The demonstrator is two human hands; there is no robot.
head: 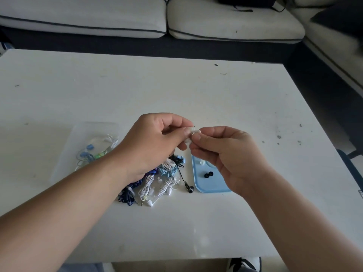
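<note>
White earpiece [193, 132], small, is held in the air between both hands, above the table [176, 85] and just beyond the far end of the blue tray [208, 185]. Left hand [155, 142]: thumb and forefinger pinch the earpiece from its left side, other fingers curled under. Right hand [225, 154]: thumb and forefinger tips pinch the same piece from its right side, remaining fingers curled toward the palm. Fingertips of the two hands nearly meet; the exact part each one grips can't be told, as the item is small and partly covered. Tray lies flat on the table under the right hand, approx. half hidden by it; on its bare surface are two black ear tips [208, 175], touching each other, and one white tip [202, 163] near them, farther up the tray. Left of the tray, under the left wrist, sits a heap of coiled wired earphones [157, 181], white, light blue and dark blue. A black earbud [190, 189] on a thin lead lies just beside the tray's near left corner. Further left, a clear plastic bag [94, 146] holds more earphones, blue and green. Table top is white with dark specks, esp. on its right side. Light sofa cushions [216, 22] with dark piping stand beyond the table's far edge.
</note>
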